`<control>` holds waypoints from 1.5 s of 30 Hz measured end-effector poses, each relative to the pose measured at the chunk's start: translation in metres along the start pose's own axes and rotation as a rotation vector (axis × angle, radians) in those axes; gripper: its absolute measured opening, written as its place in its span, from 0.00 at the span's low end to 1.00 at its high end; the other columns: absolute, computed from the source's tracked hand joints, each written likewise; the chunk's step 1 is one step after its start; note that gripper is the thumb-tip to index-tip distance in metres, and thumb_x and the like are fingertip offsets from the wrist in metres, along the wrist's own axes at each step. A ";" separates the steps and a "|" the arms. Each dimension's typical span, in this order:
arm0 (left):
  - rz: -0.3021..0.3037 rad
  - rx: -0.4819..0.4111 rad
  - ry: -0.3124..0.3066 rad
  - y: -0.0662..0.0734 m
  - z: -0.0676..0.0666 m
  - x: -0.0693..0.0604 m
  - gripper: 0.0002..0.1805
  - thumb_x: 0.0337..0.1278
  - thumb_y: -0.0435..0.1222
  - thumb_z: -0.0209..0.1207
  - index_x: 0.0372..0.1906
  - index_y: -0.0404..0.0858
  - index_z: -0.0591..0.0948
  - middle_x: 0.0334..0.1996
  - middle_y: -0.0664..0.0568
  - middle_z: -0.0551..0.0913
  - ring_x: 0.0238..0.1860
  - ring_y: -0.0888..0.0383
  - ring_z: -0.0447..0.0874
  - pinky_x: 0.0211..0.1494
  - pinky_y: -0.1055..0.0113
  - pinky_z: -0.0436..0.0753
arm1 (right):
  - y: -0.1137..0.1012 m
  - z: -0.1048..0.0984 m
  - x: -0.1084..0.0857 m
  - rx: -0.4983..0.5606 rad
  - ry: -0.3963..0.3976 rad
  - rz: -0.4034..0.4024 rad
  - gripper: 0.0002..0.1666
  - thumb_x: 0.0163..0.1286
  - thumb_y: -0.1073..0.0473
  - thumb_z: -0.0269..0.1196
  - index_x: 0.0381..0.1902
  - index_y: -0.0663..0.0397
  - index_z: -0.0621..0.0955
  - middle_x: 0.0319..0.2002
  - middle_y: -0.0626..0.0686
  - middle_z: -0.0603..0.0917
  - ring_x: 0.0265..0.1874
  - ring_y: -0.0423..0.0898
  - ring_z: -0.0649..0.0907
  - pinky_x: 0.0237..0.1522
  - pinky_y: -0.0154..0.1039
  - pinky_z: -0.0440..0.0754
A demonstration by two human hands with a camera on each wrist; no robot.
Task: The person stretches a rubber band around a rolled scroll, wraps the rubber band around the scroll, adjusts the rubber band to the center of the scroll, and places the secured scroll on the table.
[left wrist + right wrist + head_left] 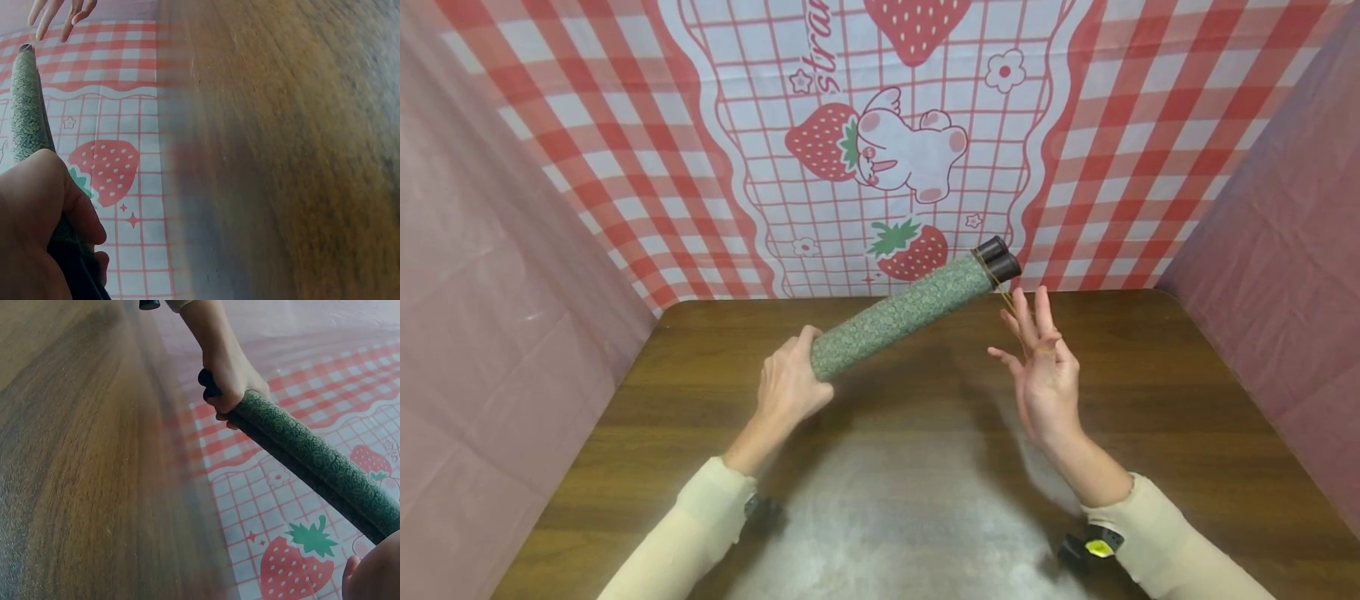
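There is one green roll (902,315) with two dark knobs (1003,268) at one end. One left grip (792,377) and one right grip (1048,383) are here, plus two pale sleeves (688,521) and one desk (887,467). One checked cloth (1150,125) shows three strawberries (925,254), one white animal (917,154) and two flowers (1004,72).

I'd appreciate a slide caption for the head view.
Left hand grips green patterned double roll; thin golden cord runs from its black end toward right hand.
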State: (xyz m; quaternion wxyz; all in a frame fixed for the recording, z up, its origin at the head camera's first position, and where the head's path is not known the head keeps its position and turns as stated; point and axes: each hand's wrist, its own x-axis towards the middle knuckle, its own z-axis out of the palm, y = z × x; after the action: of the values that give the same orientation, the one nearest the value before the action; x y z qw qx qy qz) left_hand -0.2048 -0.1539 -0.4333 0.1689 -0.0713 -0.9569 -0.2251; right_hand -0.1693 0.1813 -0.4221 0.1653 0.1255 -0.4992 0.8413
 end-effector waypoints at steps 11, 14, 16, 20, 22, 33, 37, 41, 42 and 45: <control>0.080 0.043 0.126 -0.004 0.000 0.001 0.39 0.31 0.29 0.72 0.61 0.39 0.82 0.42 0.37 0.92 0.40 0.37 0.90 0.42 0.43 0.89 | -0.005 0.002 0.000 -0.026 0.023 0.085 0.61 0.71 0.23 0.60 0.92 0.40 0.58 0.85 0.45 0.70 0.75 0.39 0.81 0.58 0.38 0.90; 0.090 0.053 0.144 -0.005 0.000 0.002 0.39 0.31 0.29 0.73 0.62 0.39 0.82 0.43 0.37 0.92 0.41 0.36 0.90 0.44 0.42 0.88 | -0.005 0.002 0.000 -0.027 0.030 0.106 0.60 0.70 0.22 0.61 0.92 0.38 0.59 0.86 0.46 0.69 0.74 0.38 0.82 0.59 0.39 0.90; 0.097 0.060 0.158 -0.005 0.000 0.002 0.40 0.30 0.30 0.73 0.62 0.39 0.82 0.43 0.37 0.91 0.41 0.36 0.90 0.46 0.42 0.87 | -0.005 0.001 0.000 -0.026 0.038 0.116 0.60 0.69 0.22 0.61 0.92 0.37 0.60 0.86 0.47 0.68 0.73 0.38 0.83 0.58 0.39 0.90; 0.113 0.071 0.207 -0.006 -0.003 0.003 0.40 0.28 0.28 0.75 0.61 0.38 0.83 0.45 0.36 0.91 0.42 0.35 0.90 0.49 0.41 0.87 | -0.005 -0.001 0.000 -0.026 0.045 0.127 0.61 0.68 0.21 0.62 0.92 0.37 0.60 0.85 0.48 0.68 0.69 0.37 0.86 0.58 0.38 0.90; 0.125 0.078 0.236 -0.007 -0.005 0.004 0.41 0.27 0.28 0.76 0.61 0.38 0.83 0.45 0.36 0.91 0.43 0.35 0.89 0.50 0.41 0.86 | -0.005 -0.002 0.001 -0.022 0.043 0.129 0.62 0.67 0.21 0.62 0.92 0.37 0.60 0.84 0.47 0.70 0.68 0.37 0.88 0.57 0.38 0.90; 0.187 0.119 0.346 -0.014 -0.013 0.009 0.44 0.23 0.29 0.83 0.60 0.38 0.84 0.47 0.36 0.89 0.44 0.36 0.88 0.52 0.42 0.84 | -0.003 -0.008 0.000 -0.035 -0.012 0.141 0.62 0.69 0.22 0.59 0.92 0.42 0.58 0.77 0.41 0.79 0.66 0.38 0.90 0.55 0.37 0.89; 0.206 0.128 0.366 -0.017 -0.016 0.009 0.44 0.22 0.28 0.83 0.61 0.38 0.84 0.48 0.36 0.89 0.44 0.36 0.88 0.52 0.41 0.84 | -0.001 -0.010 0.000 -0.041 -0.041 0.136 0.62 0.70 0.21 0.58 0.92 0.43 0.58 0.76 0.41 0.80 0.66 0.41 0.90 0.55 0.37 0.89; 0.228 0.130 0.385 -0.019 -0.018 0.008 0.44 0.22 0.28 0.83 0.60 0.37 0.84 0.48 0.36 0.89 0.44 0.36 0.89 0.52 0.41 0.84 | -0.001 -0.012 0.002 -0.042 -0.020 0.118 0.61 0.69 0.21 0.59 0.90 0.46 0.63 0.70 0.40 0.88 0.64 0.40 0.91 0.54 0.37 0.88; 0.232 0.130 0.389 -0.020 -0.018 0.008 0.44 0.22 0.28 0.83 0.60 0.37 0.84 0.48 0.36 0.89 0.44 0.36 0.89 0.52 0.41 0.84 | -0.001 -0.013 0.003 -0.036 -0.002 0.113 0.59 0.69 0.22 0.59 0.88 0.47 0.67 0.68 0.40 0.90 0.64 0.39 0.91 0.53 0.37 0.88; 0.242 0.132 0.396 -0.022 -0.018 0.008 0.45 0.21 0.28 0.83 0.60 0.37 0.84 0.48 0.36 0.89 0.44 0.36 0.89 0.52 0.41 0.84 | -0.002 -0.012 0.006 -0.028 0.053 0.099 0.51 0.70 0.23 0.58 0.80 0.46 0.80 0.61 0.39 0.94 0.61 0.37 0.92 0.52 0.37 0.87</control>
State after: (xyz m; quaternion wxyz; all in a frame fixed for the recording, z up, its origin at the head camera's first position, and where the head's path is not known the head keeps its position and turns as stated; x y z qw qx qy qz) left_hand -0.2116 -0.1807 -0.4241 0.3836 -0.1288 -0.9022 -0.1495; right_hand -0.1745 0.1939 -0.4242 0.1386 0.0761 -0.5119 0.8443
